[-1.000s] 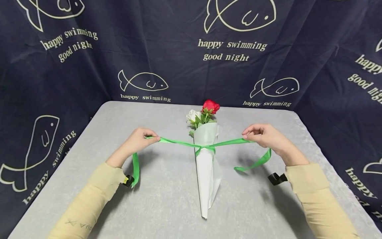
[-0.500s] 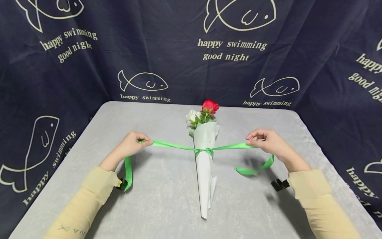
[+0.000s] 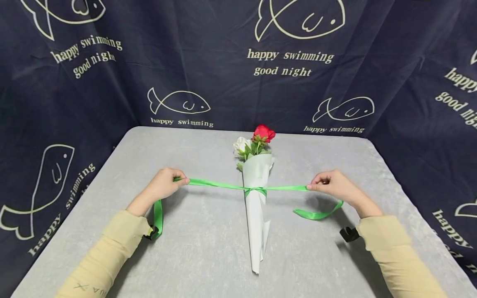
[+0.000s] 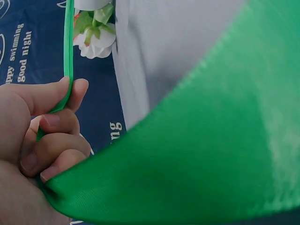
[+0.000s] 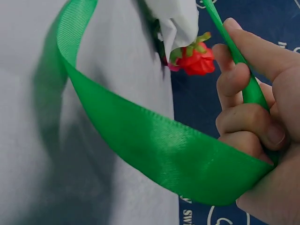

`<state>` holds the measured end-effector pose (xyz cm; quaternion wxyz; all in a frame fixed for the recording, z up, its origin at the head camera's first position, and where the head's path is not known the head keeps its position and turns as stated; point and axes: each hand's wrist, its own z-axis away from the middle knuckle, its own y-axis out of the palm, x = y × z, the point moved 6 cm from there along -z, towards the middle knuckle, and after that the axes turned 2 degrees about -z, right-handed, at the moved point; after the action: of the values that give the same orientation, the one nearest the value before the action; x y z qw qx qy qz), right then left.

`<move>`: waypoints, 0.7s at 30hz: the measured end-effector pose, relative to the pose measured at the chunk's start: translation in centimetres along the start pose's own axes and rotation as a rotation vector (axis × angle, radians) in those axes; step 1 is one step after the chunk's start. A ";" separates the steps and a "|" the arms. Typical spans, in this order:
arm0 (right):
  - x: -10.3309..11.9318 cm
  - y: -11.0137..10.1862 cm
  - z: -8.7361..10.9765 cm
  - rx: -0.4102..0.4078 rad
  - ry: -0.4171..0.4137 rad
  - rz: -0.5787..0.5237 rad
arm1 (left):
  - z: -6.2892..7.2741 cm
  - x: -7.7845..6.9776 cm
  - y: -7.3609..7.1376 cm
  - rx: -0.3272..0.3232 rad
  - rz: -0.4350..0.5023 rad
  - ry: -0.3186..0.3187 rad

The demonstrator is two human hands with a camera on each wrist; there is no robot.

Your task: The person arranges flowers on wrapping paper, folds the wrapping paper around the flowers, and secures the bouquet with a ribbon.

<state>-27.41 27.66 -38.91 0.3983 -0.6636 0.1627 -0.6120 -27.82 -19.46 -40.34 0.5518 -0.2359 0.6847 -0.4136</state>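
Observation:
A bouquet in white wrapping paper (image 3: 255,231) lies on the table, with a red rose (image 3: 263,133) and a white rose (image 3: 242,146) showing at its far end. Around its middle runs a green ribbon (image 3: 216,183), crossed at the front and stretched nearly straight to both sides. My left hand (image 3: 164,184) pinches the ribbon left of the bouquet; in the left wrist view its tail passes through the curled fingers (image 4: 58,145). To the right, my right hand (image 3: 333,185) pinches the other length, whose tail hangs in a curve towards the table.
The bouquet lies on a grey cloth-covered table (image 3: 201,248). A dark blue curtain (image 3: 231,62) with fish outlines and lettering stands behind it and along both sides. Black straps (image 3: 349,234) show near both sleeve cuffs.
Both hands have come lower and nearer, the left also moving outward. The ribbon has drawn tighter, its loop and crossing now close against the paper. The loose paper flap has shifted inward.

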 end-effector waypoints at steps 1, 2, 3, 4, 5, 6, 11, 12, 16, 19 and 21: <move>-0.2 0.1 0.0 0.004 0.004 0.005 | 0.0 0.0 0.0 -0.002 -0.008 -0.002; -0.3 0.2 0.0 0.008 0.009 -0.001 | 0.1 0.0 0.0 -0.003 -0.014 -0.003; -0.5 0.3 0.1 0.012 0.015 -0.009 | 0.1 0.1 0.1 -0.003 -0.023 -0.006; -0.7 0.4 0.1 0.015 0.017 -0.015 | 0.2 0.1 0.1 -0.005 -0.032 -0.009; -0.8 0.5 0.1 0.018 0.019 -0.024 | 0.2 0.2 0.1 -0.008 -0.043 -0.010; -0.9 0.5 0.2 0.021 0.017 -0.031 | 0.3 0.3 0.1 -0.009 -0.050 -0.013; -1.5 0.8 0.4 0.033 0.002 -0.036 | 0.7 0.8 -0.1 -0.014 -0.089 -0.027; -1.7 0.9 0.4 0.033 -0.001 -0.030 | 0.7 0.9 -0.1 -0.013 -0.094 -0.028; -2.3 0.9 0.5 0.022 -0.017 0.006 | 0.8 1.4 0.1 -0.001 -0.093 -0.045; -2.6 0.9 0.6 0.011 -0.029 0.026 | 1.0 1.6 0.3 0.008 -0.086 -0.064; -2.8 0.9 0.7 0.005 -0.041 0.049 | 1.1 1.7 0.5 0.012 -0.089 -0.077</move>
<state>-27.08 29.30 -41.40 0.4181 -0.6708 0.1693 -0.5887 -27.22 -20.88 -41.73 0.5604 -0.2786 0.6492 -0.4323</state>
